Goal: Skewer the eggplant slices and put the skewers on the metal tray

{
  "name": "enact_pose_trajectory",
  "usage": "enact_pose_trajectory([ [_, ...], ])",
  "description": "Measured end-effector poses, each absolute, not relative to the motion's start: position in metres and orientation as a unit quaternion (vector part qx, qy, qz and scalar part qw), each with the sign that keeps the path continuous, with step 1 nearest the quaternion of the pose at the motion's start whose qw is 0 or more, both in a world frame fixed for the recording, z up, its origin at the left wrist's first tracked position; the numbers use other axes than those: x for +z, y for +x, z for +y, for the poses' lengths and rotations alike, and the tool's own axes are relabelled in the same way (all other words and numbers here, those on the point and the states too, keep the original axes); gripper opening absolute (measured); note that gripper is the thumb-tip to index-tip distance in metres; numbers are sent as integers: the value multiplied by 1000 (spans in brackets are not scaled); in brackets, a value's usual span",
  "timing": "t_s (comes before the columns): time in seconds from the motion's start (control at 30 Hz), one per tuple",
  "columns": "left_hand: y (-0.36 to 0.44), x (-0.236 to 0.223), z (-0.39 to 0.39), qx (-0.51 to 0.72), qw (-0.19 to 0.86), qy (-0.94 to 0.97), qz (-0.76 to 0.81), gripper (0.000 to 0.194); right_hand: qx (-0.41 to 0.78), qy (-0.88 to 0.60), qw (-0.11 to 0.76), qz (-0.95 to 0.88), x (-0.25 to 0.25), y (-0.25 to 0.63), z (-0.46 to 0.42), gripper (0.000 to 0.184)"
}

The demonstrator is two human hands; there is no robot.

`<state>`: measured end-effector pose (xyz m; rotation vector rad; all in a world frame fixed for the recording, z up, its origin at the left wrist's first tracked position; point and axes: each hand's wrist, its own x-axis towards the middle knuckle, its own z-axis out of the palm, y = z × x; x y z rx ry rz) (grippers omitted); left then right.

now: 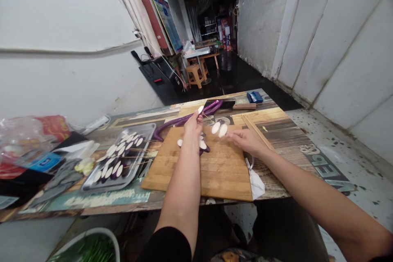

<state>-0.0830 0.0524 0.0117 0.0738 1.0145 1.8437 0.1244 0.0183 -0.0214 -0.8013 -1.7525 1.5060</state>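
Note:
Over the wooden cutting board [227, 168], my left hand [193, 123] is closed on a pale oval eggplant slice [200, 109]. My right hand [245, 140] pinches near the slices on a thin wooden skewer [208, 117]. Two eggplant slices [219, 129] sit on this skewer, and its other end points toward my left hand. More cut slices with purple skin [203, 145] lie on the board, partly hidden by my left forearm. Behind the board rest long purple eggplants [166, 126].
Left of the board, a metal tray [151, 132] holds several skewers of slices. A knife [244, 106] and a blue box [254, 97] lie at the back. Loose skewers [257, 131] are at the right. Plastic bags [27, 141] crowd the left end; a tub of greens [115, 239] stands below.

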Motion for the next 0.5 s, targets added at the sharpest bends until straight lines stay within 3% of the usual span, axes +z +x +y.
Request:
enact_pose_trajectory([
  [0.5,-80,11,54,766,451,52,455,14,580,-300,339,-677,-27,124,21,54],
])
